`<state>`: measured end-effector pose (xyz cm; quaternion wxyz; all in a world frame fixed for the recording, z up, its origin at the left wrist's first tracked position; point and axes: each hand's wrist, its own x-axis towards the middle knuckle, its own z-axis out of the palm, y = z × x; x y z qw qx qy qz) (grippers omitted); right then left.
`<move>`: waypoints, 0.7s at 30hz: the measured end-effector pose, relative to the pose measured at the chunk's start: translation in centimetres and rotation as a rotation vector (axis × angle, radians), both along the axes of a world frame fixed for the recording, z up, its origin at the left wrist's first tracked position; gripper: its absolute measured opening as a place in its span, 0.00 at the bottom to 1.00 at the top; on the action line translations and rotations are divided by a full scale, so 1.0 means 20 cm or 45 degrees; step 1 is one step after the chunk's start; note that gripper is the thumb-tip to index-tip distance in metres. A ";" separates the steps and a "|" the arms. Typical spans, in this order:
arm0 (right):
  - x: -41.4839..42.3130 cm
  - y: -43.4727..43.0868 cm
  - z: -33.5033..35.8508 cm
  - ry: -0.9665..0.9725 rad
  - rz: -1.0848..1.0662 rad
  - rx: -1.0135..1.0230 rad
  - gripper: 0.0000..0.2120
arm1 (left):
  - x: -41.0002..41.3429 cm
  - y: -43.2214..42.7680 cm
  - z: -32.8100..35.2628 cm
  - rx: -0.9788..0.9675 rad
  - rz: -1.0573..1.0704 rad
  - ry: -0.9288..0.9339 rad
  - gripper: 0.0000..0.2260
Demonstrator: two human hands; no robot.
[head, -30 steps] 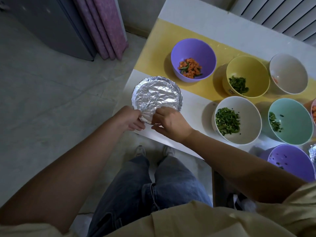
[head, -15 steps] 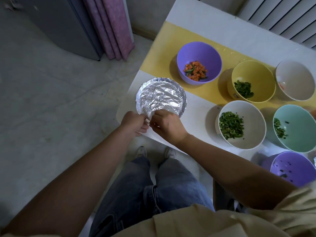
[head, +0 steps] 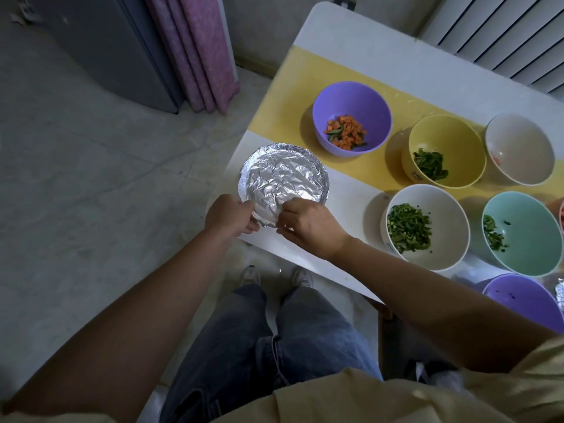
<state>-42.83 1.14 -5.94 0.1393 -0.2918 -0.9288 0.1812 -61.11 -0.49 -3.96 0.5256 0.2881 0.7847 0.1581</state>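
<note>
As it sits just beyond the knuckles, foil dish: round, no long axis. Left hand and right hand pinch its near rim, close together, equally near.

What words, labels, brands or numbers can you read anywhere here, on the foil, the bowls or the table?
None can be read.
Yellow bowl: a small dark mark on its outer wall, too small and blurred to read.
The foil and the table show no writing.
</note>
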 end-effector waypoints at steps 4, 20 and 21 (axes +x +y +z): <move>-0.06 -0.01 -0.01 0.059 -0.063 0.010 0.07 | 0.05 -0.04 0.03 -0.128 0.077 -0.111 0.17; -0.14 -0.03 0.00 0.072 -0.116 -0.073 0.08 | 0.05 -0.04 0.01 -0.053 0.079 -0.124 0.12; -0.12 -0.02 -0.01 0.049 -0.110 -0.081 0.10 | 0.03 -0.03 0.00 -0.040 0.062 -0.105 0.12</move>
